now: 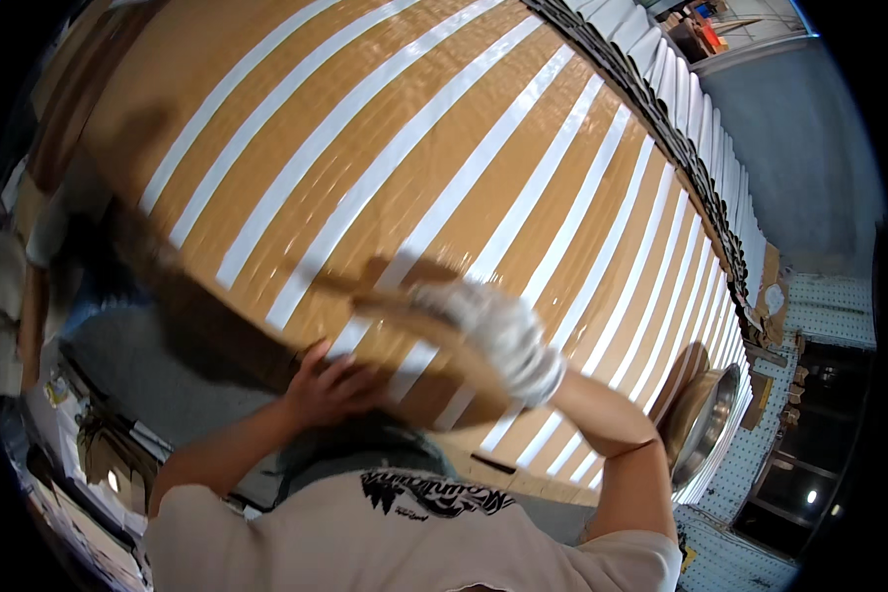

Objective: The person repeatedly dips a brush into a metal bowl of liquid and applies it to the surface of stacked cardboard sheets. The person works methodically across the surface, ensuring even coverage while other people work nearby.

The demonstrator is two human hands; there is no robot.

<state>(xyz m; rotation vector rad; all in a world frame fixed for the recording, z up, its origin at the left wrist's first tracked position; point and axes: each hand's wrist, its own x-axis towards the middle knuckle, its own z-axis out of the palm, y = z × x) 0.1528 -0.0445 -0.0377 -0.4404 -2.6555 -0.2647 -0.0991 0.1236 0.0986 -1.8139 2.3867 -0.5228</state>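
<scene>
My right hand (498, 335), in a white glove, is smeared by motion above the near part of a brown table. It grips a long, brown, wooden-looking tool (414, 321), too blurred to name more closely. White strips (483, 153) lie side by side across the brown, shiny tabletop (266, 148), with brown gaps between them. At the near edge of the table rests my bare left hand (331, 390), its fingers apart and nothing visible in it.
A round metal bowl (705, 424) stands on the table at the right. Along the far edge runs a dark ridged row (651, 109), with white folded material (676, 74) hanging behind it. A pale blue pegboard wall (740, 483) is at the right, and cluttered items lie at the lower left.
</scene>
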